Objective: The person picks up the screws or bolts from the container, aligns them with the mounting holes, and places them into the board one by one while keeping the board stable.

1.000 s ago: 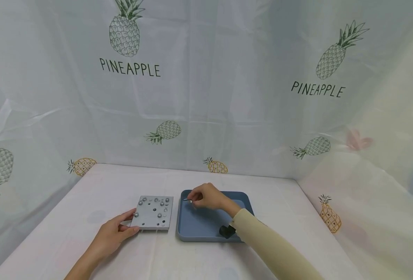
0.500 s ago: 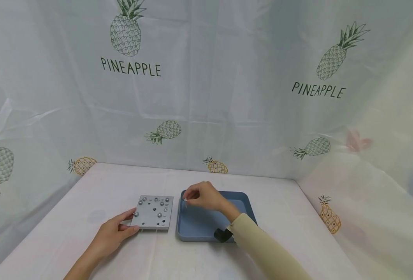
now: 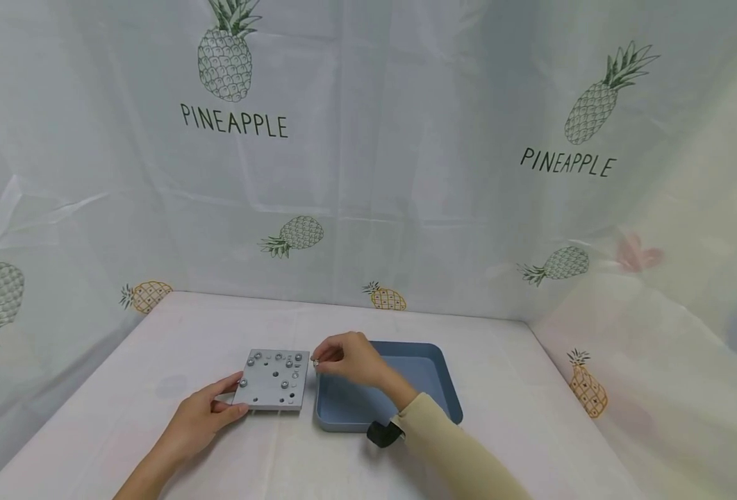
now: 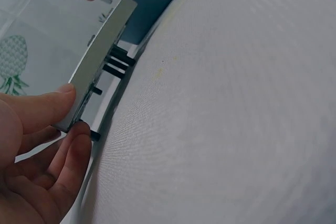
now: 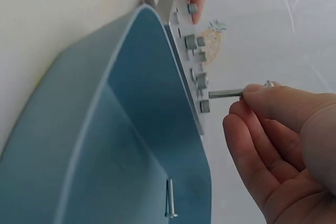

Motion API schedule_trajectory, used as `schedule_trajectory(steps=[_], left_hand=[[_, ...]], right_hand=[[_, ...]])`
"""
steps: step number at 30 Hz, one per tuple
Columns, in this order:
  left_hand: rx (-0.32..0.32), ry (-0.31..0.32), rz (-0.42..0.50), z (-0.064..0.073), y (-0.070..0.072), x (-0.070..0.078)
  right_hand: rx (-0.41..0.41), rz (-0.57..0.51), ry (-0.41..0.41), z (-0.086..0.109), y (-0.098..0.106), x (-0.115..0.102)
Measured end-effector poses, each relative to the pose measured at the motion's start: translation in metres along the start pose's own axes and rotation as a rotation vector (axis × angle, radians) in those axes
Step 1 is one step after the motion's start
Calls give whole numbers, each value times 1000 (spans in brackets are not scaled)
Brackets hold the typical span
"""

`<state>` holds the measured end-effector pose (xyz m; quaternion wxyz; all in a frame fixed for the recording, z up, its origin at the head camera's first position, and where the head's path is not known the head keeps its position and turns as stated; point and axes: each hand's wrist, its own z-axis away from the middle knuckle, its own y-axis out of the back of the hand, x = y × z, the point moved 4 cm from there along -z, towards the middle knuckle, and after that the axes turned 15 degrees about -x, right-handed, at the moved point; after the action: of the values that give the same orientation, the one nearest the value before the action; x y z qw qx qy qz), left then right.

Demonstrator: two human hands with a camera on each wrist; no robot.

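Observation:
A square silver metal plate (image 3: 262,394) with several socket-head bolts and some bare holes stands near the table's middle. My left hand (image 3: 199,420) grips its left edge, thumb above and fingers below. In the left wrist view, bolt shanks (image 4: 118,59) stick out under the plate. Between thumb and fingertips, my right hand (image 3: 352,357) pinches a threaded bolt (image 5: 226,93). The bolt's tip points at the plate's bolt-studded face in the right wrist view. From the head, this hand is over the tray's left edge, just right of the plate's far right corner.
The blue rectangular tray (image 3: 368,427) lies right of the plate. Another bolt (image 5: 171,199) is in it, seen from the right wrist. A black device (image 3: 383,434) hangs at the right wrist, over the tray's front rim. A pineapple-print curtain (image 3: 443,229) closes off the back.
My right hand has moved left from above the tray toward the plate, and the bolt has swung from lying sideways to tip downward. The left hand and plate have stayed still.

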<state>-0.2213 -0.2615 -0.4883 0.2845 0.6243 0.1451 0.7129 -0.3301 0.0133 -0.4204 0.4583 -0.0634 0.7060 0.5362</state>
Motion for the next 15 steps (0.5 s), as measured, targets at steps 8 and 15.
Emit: schedule_trajectory(steps=[8, 15], left_hand=[[7, -10, -17, 0, 0, 1], [7, -7, -11, 1, 0, 1]], right_hand=[[-11, -2, 33, -3, -11, -2], [-25, -29, 51, -4, -20, -6]])
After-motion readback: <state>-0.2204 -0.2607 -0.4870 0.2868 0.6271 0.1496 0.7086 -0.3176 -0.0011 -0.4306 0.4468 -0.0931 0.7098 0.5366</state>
